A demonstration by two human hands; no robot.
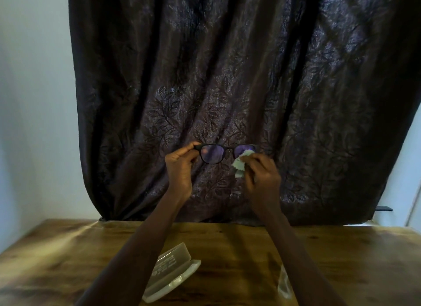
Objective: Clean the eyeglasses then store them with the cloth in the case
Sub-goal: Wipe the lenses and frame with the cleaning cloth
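Open on the table [227,242], the case [169,275] waits below. Raised against the curtain [227,66], my left hand [180,166] pinches the glasses [224,152] steady while my right hand [262,171] grips the cloth [241,163] against one lens, wiping.

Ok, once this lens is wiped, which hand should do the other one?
Probably the right hand: it already holds the cloth against the eyeglasses, while the left hand pinches the frame's end and steadies it.
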